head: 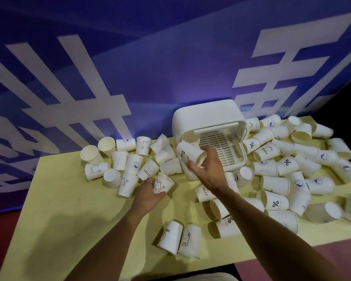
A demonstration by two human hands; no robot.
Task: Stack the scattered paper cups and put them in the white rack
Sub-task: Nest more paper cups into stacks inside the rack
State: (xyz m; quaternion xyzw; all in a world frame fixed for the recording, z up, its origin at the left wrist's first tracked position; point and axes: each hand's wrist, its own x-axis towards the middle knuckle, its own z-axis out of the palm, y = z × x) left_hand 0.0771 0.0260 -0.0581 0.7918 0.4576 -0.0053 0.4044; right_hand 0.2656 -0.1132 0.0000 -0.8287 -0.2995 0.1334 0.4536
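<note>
While curled, right hand (208, 169) apparently grips cup (187, 152).

Bare table (79, 220) is lying open at the near left. Cups (130, 163) are crowding the far left, and a pile (292, 169) is heaping across the right, pressing against the rack (207, 116). Two cups (178, 238) are sitting near the front edge. The right hand (209, 169), gripping a Bear cup (188, 153), is blocking the left of the rack's mouth; the slatted floor alongside is showing free.
</note>
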